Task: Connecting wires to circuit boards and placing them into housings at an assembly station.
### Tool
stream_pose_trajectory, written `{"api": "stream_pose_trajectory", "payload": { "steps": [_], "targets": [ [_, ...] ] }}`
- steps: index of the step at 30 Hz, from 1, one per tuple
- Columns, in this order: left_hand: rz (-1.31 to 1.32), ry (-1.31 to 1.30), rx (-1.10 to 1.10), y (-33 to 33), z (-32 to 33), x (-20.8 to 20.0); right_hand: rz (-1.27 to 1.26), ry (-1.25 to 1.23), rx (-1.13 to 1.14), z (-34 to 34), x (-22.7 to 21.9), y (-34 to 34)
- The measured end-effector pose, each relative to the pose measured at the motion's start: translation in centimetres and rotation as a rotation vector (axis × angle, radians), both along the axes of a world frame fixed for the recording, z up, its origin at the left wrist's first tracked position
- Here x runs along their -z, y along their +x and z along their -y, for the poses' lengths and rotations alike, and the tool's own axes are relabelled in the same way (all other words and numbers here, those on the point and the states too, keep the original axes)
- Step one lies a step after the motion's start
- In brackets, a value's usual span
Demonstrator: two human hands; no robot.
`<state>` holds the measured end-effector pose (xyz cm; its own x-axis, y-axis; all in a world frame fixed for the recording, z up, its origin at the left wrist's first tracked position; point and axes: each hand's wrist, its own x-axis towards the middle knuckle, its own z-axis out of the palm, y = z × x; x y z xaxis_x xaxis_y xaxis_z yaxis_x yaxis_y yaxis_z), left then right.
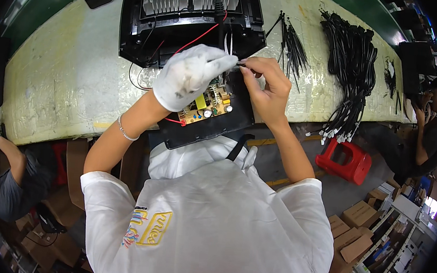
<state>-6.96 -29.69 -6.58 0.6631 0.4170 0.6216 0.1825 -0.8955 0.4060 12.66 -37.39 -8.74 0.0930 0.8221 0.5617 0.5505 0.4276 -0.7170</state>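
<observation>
My left hand (191, 75), in a white glove, is pinched on a thin black wire just above a tan circuit board (205, 106). My bare right hand (265, 86) meets it fingertip to fingertip, gripping the same wire end. The board lies in a black plastic housing (214, 127) at the table's near edge. Behind it sits a larger black housing (187, 17) with a ribbed metal heat sink; a red wire (198, 37) and white wires run from it toward the board.
A bundle of black cable ties (293, 41) and a long heap of black cables (352, 65) lie to the right on the wrapped pale table (62, 76). A red stool (345, 159) stands below. People sit at both sides, with cardboard boxes (360, 214) on the floor.
</observation>
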Motion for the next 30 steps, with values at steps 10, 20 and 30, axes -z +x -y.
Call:
{"api": "stream_pose_trajectory", "payload": {
  "steps": [10,20,30],
  "targets": [
    [-0.028,-0.043,0.023,-0.7,-0.1,-0.1,-0.050,-0.015,-0.053,-0.3,0.2,0.3],
    [-0.012,-0.016,0.014,0.0,0.2,-0.4,-0.044,0.013,-0.070,-0.4,-0.1,0.2],
    [0.027,-0.083,0.048,1.7,-0.2,-1.4,-0.054,-0.235,-0.224,-0.6,-2.7,2.0]
  ]
}}
